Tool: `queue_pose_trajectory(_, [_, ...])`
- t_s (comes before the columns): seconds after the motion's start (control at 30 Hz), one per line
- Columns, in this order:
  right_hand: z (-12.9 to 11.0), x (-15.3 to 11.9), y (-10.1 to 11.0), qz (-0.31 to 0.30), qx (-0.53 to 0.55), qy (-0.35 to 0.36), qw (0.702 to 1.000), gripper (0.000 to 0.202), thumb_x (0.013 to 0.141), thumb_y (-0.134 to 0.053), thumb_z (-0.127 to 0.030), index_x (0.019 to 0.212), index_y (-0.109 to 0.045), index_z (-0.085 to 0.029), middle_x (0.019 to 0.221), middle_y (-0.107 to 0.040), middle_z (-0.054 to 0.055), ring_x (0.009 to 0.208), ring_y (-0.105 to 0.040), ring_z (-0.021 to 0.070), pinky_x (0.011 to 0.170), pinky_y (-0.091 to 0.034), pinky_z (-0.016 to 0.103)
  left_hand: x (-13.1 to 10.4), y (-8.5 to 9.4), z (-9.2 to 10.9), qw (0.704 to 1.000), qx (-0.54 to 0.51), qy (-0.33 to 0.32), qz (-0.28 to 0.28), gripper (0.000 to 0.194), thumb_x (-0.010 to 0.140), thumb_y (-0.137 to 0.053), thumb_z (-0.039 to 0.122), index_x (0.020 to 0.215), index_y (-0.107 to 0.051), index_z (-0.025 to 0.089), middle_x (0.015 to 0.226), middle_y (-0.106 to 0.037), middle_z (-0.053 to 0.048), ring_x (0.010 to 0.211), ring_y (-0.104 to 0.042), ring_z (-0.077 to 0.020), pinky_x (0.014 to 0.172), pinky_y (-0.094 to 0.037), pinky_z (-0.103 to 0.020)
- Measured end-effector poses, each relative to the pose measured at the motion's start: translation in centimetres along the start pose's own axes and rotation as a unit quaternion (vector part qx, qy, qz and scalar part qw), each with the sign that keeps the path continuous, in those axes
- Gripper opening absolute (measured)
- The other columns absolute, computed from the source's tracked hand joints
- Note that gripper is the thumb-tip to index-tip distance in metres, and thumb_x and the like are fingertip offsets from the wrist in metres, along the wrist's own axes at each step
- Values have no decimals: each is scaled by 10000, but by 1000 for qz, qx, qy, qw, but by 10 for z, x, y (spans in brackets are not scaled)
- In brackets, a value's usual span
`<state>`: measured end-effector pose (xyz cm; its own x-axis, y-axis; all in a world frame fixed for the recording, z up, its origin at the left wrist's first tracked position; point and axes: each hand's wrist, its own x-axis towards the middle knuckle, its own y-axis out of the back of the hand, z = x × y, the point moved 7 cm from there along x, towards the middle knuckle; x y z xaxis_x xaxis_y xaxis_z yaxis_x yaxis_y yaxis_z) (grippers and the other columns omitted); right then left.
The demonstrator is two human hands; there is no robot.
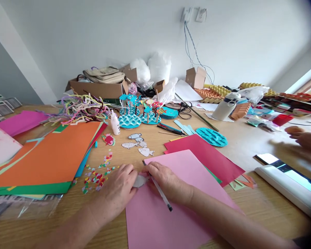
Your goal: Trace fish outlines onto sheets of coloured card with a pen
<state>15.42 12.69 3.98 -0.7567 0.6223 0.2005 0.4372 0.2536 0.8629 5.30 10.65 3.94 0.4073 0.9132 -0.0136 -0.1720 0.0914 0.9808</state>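
Note:
My left hand (118, 188) is closed on a small grey paper cutout (140, 181), which looks like a fish shape. My right hand (167, 181) grips a pen (161, 194) with a clear barrel and dark ends. Its fingertips meet the cutout's right end, so part of that piece is hidden. Both hands are at the upper left edge of a pink paper sheet (168, 221). Just beyond them lie several fish cutouts (145, 151), and a red paper fish (109, 139) with a green edge. Colored paper confetti (98, 178) is scattered beside my left hand.
Orange paper (54, 155) is stacked at left, red paper (202, 155) at right. A glue bottle (115, 123), blue fish decorations (129, 117) and pipe cleaners (85, 107) stand behind. At far right, another person's hand (307, 140) is near a white device (285, 190).

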Motion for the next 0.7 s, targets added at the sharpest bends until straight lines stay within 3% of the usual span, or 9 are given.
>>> queue_pose_trajectory(0.2, [-2,-6,-1,5,48,-7,999,303,755,-437,-16,1007,-515,-165,920,-542,68,771,-535,159,670,-449,270,3,1,-5,995,-102,18,7,285,700,-409,-51,807,-528,185,848,-592,1,842,-556,-166,737,-417,-263])
queue_pose_trajectory(0.4, [12,0,21,153,157,-66,974,218,701,-507,-42,853,-481,-195,666,-493,-46,549,-441,90,526,-368,193,13,13,-11,967,-252,16,6,256,714,-426,22,842,-532,216,799,-630,55,759,-595,-119,644,-416,-192])
queue_pose_trajectory(0.47, [22,6,31,181,202,-104,957,189,701,-523,-74,836,-470,-197,612,-460,-67,514,-421,82,500,-354,185,21,22,-16,954,-299,8,29,272,715,-448,62,912,-548,221,844,-640,39,792,-601,-130,672,-432,-201])
queue_pose_trajectory(0.57, [44,17,49,228,227,-157,934,193,676,-539,-105,836,-479,-196,638,-491,-53,545,-469,95,519,-381,195,27,40,-33,946,-302,28,111,335,744,-458,146,1064,-534,213,880,-623,-6,774,-599,-150,671,-459,-231])
queue_pose_trajectory(0.7, [79,33,68,268,197,-197,922,190,679,-523,-140,855,-485,-203,694,-532,-30,577,-531,119,553,-422,227,18,49,-56,949,-262,45,169,305,760,-414,209,1034,-548,194,817,-586,-16,631,-566,-142,568,-462,-240])
